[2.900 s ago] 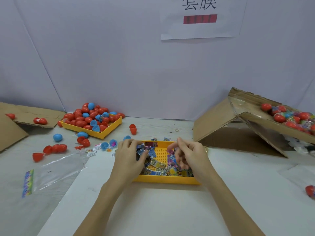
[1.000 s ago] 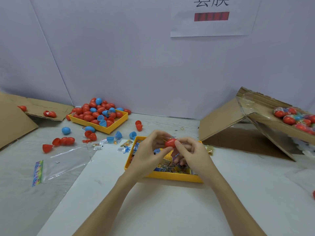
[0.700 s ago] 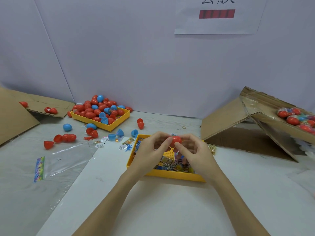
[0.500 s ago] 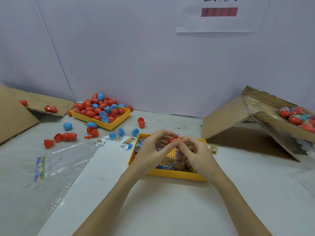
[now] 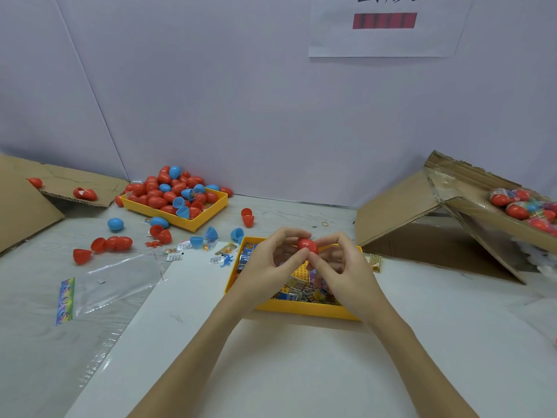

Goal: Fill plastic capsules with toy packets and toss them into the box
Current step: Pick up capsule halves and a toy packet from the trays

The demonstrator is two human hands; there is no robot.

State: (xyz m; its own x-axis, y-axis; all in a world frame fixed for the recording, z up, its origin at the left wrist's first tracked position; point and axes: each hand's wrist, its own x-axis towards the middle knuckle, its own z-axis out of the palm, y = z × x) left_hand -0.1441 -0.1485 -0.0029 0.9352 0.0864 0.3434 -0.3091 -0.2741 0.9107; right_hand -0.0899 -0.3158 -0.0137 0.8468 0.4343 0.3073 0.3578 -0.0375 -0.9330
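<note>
Red capsule (image 5: 307,245) is pinched closed by both hands (image 5: 271,267) (image 5: 343,270) above packet tray (image 5: 301,307); toss into cardboard box (image 5: 470,206) is judged next.

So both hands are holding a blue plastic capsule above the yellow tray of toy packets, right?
Not quite: the head view shows a red plastic capsule, not a blue one. The left hand and right hand do pinch it together above the yellow tray of toy packets.
</note>
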